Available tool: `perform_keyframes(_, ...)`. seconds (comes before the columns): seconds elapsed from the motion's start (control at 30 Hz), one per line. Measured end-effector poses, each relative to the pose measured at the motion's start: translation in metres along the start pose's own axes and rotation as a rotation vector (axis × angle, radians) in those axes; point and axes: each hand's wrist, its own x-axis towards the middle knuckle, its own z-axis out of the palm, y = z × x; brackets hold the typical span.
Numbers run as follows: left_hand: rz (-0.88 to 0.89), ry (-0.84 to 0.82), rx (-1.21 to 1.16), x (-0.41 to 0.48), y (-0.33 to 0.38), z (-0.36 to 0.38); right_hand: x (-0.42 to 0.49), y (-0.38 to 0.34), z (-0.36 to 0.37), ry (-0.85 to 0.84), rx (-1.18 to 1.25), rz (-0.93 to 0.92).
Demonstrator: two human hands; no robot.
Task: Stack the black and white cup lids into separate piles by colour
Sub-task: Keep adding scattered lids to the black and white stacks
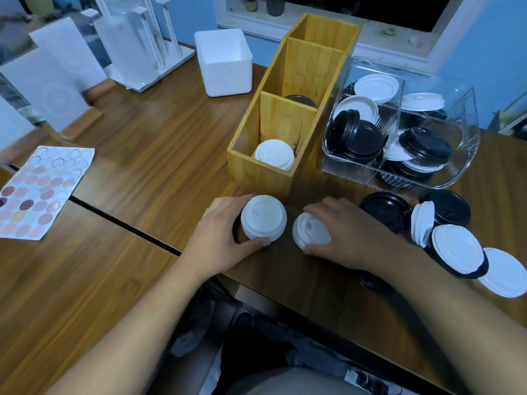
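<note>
Just in front of the bamboo organiser point(288, 109), a short stack of smooth white lids point(263, 217) is gripped by the left hand point(219, 238); beside it, a tilted white lid point(309, 230) is pinched by the right hand point(348, 232). Bare woodgrain table point(128, 280) lies open to the organiser's left; loose round black and white lids point(445, 238) crowd its right.

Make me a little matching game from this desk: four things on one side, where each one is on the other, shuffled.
Things:
1. left hand
2. right hand
3. wooden box, nearest slot
4. clear bin

Places or contents:
A. mixed black and white lids
B. a white stack inside
C. on a single white lid
D. around a stack topped by a white lid

Pairs: 1-D, 2-C, 3-B, 4-A
</note>
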Motion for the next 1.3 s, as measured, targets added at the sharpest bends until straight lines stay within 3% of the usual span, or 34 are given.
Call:
perform_keyframes(0.2,0.014,0.013,-0.009,0.000,0.003,-0.001,0.001,-0.024,-0.027,0.129,0.214,-0.041)
perform_keyframes(0.57,-0.014,-0.009,-0.012,0.002,-0.001,0.000,0.048,-0.073,-0.011,0.084,-0.041,-0.102)
perform_keyframes(0.77,-0.079,-0.006,-0.029,0.001,0.000,-0.002,0.050,-0.072,-0.010,0.030,-0.047,-0.102)
perform_keyframes(1.1,0.058,0.001,-0.013,0.002,-0.001,0.001,0.052,-0.070,-0.013,-0.079,0.026,-0.053)
perform_keyframes(1.3,0.056,0.024,-0.010,0.000,0.002,0.001,0.026,-0.072,-0.012,0.011,0.023,-0.034)
